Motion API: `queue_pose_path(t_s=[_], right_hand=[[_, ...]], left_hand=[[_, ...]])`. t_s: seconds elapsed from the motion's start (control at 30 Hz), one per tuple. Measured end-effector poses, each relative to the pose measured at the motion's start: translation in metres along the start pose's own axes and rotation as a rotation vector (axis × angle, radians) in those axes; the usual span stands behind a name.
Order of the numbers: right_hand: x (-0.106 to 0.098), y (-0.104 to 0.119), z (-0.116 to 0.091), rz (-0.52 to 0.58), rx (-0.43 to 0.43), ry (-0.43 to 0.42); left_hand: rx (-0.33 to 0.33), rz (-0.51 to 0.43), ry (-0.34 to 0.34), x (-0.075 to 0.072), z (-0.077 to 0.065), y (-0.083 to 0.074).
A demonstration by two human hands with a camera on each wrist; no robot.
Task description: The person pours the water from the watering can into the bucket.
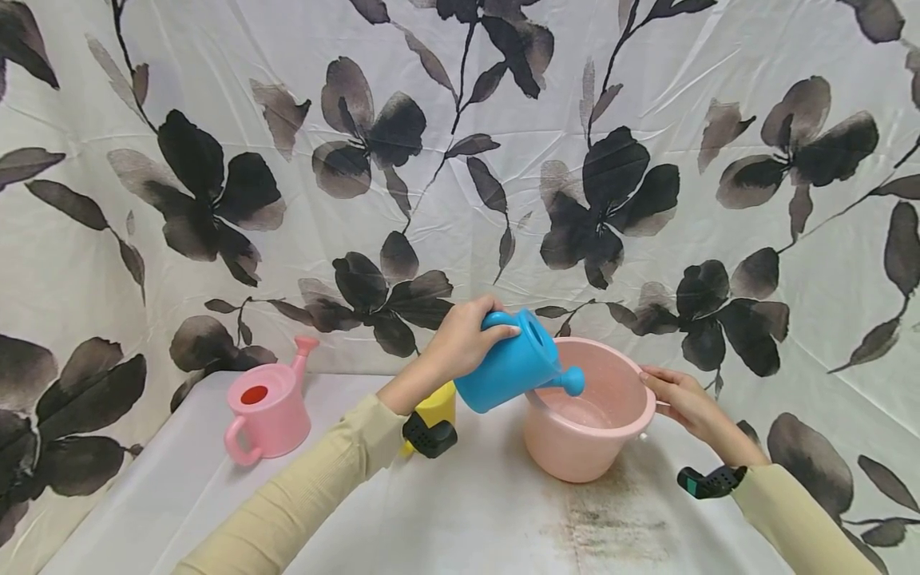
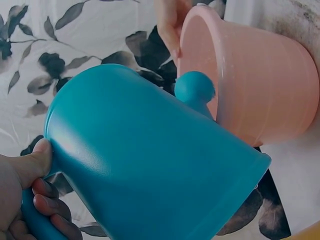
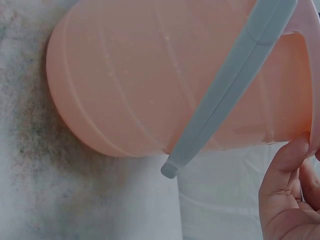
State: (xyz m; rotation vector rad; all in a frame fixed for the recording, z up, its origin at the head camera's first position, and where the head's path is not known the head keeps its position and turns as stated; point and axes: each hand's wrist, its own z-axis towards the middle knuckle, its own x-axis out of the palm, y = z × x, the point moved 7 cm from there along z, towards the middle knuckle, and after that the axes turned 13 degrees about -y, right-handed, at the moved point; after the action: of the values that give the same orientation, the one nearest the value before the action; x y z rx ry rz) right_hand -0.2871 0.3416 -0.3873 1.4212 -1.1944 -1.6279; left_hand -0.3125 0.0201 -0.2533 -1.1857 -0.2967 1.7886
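Note:
My left hand [image 1: 460, 337] grips the handle of a blue watering can [image 1: 503, 371], thumb over the handle's top. The can is raised off the table and tilted right, its round spout head [image 1: 573, 381] over the mouth of a light pink bucket [image 1: 575, 457]. In the left wrist view the can's body [image 2: 145, 155] hides part of the bucket. My right hand [image 1: 683, 403] pinches the bucket's right rim, thumb outside, as the right wrist view shows. A grey bail handle [image 3: 225, 95] hangs down across the bucket's side there. The bucket stands upright on the table.
A pink watering can [image 1: 269, 411] stands at the left of the white-covered table [image 1: 402, 519]. Something yellow [image 1: 437, 405] is partly hidden behind my left wrist. Dark stains [image 1: 611, 527] mark the cover before the bucket. A floral curtain [image 1: 460, 200] hangs behind.

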Motion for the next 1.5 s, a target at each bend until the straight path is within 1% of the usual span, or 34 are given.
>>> queue_pose_path(t_s=[0.27,0.6,1.0,1.13,1.17,1.3,1.37,1.4,1.5], right_hand=[[0.002,0.002,0.0,0.021,0.002,0.004],[0.003,0.003,0.0,-0.004,0.003,0.0],[0.003,-0.001,0.001,-0.023,0.007,-0.003],[0.001,-0.005,0.003,-0.009,0.001,0.005],[0.0,-0.006,0.003,0.021,0.001,0.01],[-0.001,-0.007,0.003,0.027,0.004,0.012],[-0.001,-0.007,0.002,0.018,0.011,0.005],[-0.001,-0.007,0.002,-0.012,0.015,-0.001],[0.0,-0.006,0.001,-0.027,0.036,-0.019]], left_hand=[[0.019,0.015,-0.007,-0.003,-0.001,-0.002],[0.017,0.016,0.0,-0.004,-0.001,-0.005],[0.017,0.023,0.009,-0.004,-0.001,-0.005],[0.018,0.023,0.012,-0.004,-0.001,-0.006],[0.02,0.024,0.014,-0.004,-0.001,-0.006],[0.025,0.029,0.023,-0.005,0.0,-0.009],[0.024,0.031,0.026,-0.005,0.0,-0.011],[0.022,0.032,0.027,-0.006,0.0,-0.011],[0.02,0.034,0.029,-0.006,0.0,-0.012]])
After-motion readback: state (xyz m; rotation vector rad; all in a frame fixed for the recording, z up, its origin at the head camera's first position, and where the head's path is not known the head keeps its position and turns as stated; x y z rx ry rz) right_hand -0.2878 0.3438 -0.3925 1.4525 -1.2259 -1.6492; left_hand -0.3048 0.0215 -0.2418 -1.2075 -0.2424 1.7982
